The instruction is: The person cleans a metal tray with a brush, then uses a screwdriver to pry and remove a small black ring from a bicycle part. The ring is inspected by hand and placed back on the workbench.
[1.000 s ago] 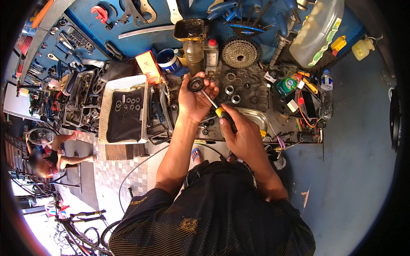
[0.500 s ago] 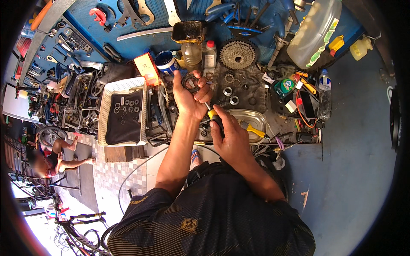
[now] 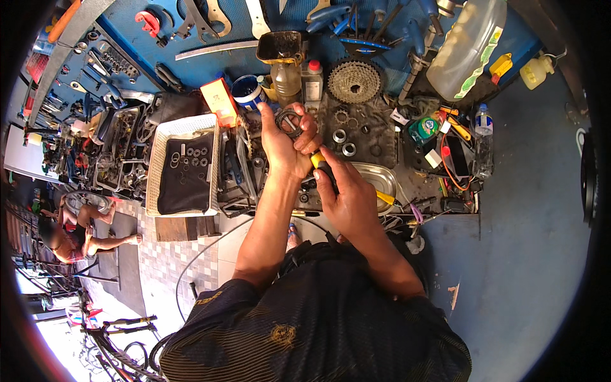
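Note:
My left hand is closed round a dark metal ring part, held up above the workbench. My right hand grips a screwdriver with a black and yellow handle, whose shaft points into the left hand and is mostly hidden by its fingers. Behind my right hand lies an oval steel tray with a yellow-handled tool. Small metal rings rest on the dark mat beside my hands.
A white basket with small parts stands left, an orange box and bottles behind. A cassette rests against the tool board. A clutter tray with bottles is right. Another person sits at far left.
The fingers of my left hand have curled further round the ring. My right hand and the screwdriver have shifted slightly left, with more of the shaft now hidden.

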`<state>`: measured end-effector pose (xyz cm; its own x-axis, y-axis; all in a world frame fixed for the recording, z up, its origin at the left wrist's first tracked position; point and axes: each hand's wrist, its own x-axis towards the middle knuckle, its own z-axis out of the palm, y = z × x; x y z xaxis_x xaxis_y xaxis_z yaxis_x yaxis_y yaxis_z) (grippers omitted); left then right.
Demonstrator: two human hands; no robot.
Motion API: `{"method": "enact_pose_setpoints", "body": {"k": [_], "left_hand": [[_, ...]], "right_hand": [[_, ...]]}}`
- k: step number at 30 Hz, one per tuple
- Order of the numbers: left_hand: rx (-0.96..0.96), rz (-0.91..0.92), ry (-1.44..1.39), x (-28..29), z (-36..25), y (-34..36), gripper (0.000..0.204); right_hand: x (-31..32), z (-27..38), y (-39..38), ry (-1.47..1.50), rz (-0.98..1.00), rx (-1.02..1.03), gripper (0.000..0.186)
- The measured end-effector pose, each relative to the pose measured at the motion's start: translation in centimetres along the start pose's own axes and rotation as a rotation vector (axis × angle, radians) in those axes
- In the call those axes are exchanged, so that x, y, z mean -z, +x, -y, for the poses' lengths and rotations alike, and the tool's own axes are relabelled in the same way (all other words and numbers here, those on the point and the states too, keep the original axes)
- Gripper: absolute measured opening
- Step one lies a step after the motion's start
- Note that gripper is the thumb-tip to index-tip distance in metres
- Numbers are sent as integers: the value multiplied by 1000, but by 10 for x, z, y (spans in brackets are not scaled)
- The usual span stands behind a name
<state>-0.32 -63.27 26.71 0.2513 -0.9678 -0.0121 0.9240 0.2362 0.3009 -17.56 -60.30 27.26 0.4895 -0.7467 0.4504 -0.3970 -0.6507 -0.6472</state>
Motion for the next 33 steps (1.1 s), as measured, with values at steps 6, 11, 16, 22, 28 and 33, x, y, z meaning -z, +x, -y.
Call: {"method": "enact_pose_setpoints", "body": {"k": [6,11,16,22,28,33], "left_hand": [[34,36,-110,7,-8,8,60],[73,10,-199,8,-5,7,47],[113,8,-245,9,-5,2,45],[71,0,-213,9,-5,1,39],[86,-6,-206,7,-6,-1,36],[113,15,-174,7,-8,-2,38]], "right_hand": [[9,3,-9,109,52,-88,43],[2,2,-9,-11,-13,-12,47],[8,10,-10,-46,38,-55,48],[18,18,-13,-54,122,-134,47],[15,16,-14,-52,93,-117,47],[16,15,-13,-87,73,-75,47]]}}
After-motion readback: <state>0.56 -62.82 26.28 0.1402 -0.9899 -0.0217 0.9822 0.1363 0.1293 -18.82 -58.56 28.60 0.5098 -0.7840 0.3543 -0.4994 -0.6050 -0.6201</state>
